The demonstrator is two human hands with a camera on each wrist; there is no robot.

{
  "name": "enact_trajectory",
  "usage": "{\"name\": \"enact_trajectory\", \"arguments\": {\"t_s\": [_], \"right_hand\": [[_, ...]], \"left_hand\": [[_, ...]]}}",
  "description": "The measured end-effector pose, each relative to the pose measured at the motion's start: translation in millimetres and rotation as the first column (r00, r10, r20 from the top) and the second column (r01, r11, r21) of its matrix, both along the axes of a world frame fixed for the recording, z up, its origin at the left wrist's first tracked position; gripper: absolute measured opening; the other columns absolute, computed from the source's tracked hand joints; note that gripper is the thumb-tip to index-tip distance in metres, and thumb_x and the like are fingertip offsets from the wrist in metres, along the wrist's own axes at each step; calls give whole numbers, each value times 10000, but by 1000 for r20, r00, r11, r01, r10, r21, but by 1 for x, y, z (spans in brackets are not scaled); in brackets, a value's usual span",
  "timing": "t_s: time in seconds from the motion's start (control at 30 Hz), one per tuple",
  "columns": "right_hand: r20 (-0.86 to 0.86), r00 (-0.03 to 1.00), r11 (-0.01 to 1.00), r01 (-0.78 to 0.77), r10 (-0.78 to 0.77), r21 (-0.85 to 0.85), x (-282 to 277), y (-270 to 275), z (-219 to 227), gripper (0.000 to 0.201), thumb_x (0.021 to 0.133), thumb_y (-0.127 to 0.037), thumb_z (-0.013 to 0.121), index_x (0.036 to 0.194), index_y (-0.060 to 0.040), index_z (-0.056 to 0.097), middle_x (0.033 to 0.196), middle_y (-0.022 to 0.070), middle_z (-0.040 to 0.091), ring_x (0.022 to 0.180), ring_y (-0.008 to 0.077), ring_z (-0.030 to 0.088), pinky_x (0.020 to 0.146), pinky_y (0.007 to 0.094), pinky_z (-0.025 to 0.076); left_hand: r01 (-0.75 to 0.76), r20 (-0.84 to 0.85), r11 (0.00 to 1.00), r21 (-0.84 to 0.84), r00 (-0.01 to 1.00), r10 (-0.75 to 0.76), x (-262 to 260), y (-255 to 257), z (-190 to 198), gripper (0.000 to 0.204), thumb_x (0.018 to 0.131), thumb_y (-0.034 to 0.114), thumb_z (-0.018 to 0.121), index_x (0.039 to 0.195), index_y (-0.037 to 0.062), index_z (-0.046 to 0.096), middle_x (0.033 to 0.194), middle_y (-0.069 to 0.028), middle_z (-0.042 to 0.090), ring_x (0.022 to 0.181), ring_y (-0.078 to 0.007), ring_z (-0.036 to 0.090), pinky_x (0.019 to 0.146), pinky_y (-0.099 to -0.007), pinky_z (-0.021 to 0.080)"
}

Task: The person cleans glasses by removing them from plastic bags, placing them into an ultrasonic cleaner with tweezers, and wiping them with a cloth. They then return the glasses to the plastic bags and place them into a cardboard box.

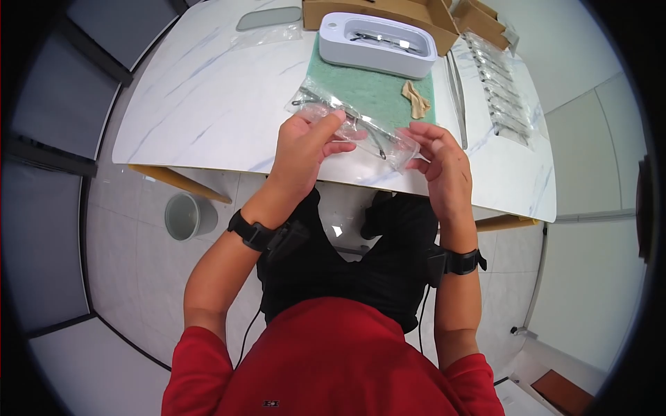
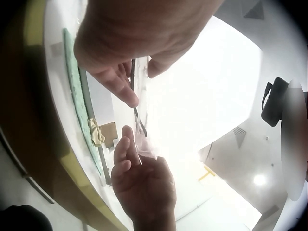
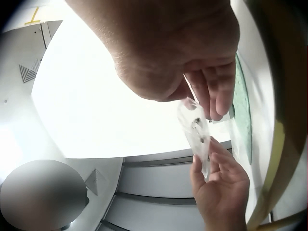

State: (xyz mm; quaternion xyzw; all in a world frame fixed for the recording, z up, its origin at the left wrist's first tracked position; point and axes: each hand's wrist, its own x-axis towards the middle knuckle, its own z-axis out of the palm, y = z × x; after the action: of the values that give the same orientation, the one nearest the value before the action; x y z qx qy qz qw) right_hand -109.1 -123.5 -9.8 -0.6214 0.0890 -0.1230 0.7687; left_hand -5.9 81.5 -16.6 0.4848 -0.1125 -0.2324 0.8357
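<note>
A clear plastic bag (image 1: 401, 151) with dark-framed glasses (image 1: 378, 142) inside is up between both hands, over the front of the table. My left hand (image 1: 300, 154) pinches the bag near its middle, thumb on top. At the bag's right end, my right hand (image 1: 449, 170) holds the plastic edge between thumb and fingers. In the right wrist view the bag (image 3: 195, 127) spans from one hand to the other. Behind the hands stands a pale lilac cleaning tub (image 1: 374, 64), with another pair of glasses (image 1: 381, 39) in its basin.
Under the tub lies a green mat (image 1: 347, 83), with a crumpled beige cloth (image 1: 416, 100) on it. Several bagged glasses (image 1: 501, 93) form a row at the right. Cardboard boxes (image 1: 444, 24) and a grey lid (image 1: 270, 19) are at the back. A bin (image 1: 187, 216) stands on the floor.
</note>
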Motion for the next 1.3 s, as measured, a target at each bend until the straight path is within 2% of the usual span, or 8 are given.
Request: {"name": "enact_trajectory", "arguments": {"t_s": [0.07,0.2,0.43,0.57,0.77,0.87,1.07,1.3], "right_hand": [[-36,999,986,24,-31,-167,-1,-4,9,486,1037,-384,481,1312,6,572,1211,139,673,1077,155,635,843,286,501],[-24,999,896,-54,48,-441,-6,-6,16,325,908,-95,733,1211,-4,654,1003,32,686,852,81,625,741,232,506],[28,997,924,73,-67,-375,-54,-83,39,206,936,-85,693,1124,0,697,1015,58,720,860,94,665,763,250,553],[-45,971,848,181,-234,-499,-91,-182,54,230,972,-133,651,1164,-7,664,1042,47,711,869,85,643,792,264,550],[-349,901,754,-38,-258,-655,-93,-305,53,225,985,-197,616,1137,-41,671,951,-14,669,830,74,591,779,249,481],[-428,857,640,-161,-286,-751,-80,-326,51,230,965,-228,628,1101,-53,687,891,-24,655,794,75,561,746,249,463],[-301,870,490,-81,-391,-868,-65,-334,34,234,893,-174,705,1073,-26,686,972,55,698,820,139,633,768,299,510],[195,875,28,231,-442,-973,-66,-349,6,328,825,-179,798,1093,-36,677,1082,120,676,913,241,654,815,366,536]], "left_hand": [[0,17,1000,26,1000,-1,-3,-8,-1,229,994,180,612,1118,-12,608,1069,-106,687,984,-243,717,771,-298,590],[43,7,999,23,999,-43,-10,-21,-9,225,980,165,622,1098,-27,613,1093,-137,683,978,-261,722,774,-304,579],[168,247,976,140,949,-199,-26,-47,-5,288,972,55,595,1244,-25,540,1181,-156,669,1079,-237,676,867,-321,545],[-20,501,953,302,854,-140,-21,-48,-19,247,948,12,620,1189,-22,579,1101,-125,693,1035,-190,680,857,-287,523],[-207,640,904,374,763,-90,-17,-51,-33,129,921,0,656,1048,-21,649,965,-80,708,908,-147,667,820,-267,503],[-256,693,889,379,715,-90,-18,-53,-33,99,910,-6,663,1008,-25,658,926,-76,701,828,-141,640,787,-263,497],[-274,719,868,415,683,-127,-20,-56,-32,78,894,-14,674,972,-21,665,887,-79,694,788,-143,623,757,-260,497],[-272,730,872,407,671,-131,-18,-55,-29,81,888,-4,686,966,-4,667,877,-83,691,766,-158,648,717,-265,517]]}}
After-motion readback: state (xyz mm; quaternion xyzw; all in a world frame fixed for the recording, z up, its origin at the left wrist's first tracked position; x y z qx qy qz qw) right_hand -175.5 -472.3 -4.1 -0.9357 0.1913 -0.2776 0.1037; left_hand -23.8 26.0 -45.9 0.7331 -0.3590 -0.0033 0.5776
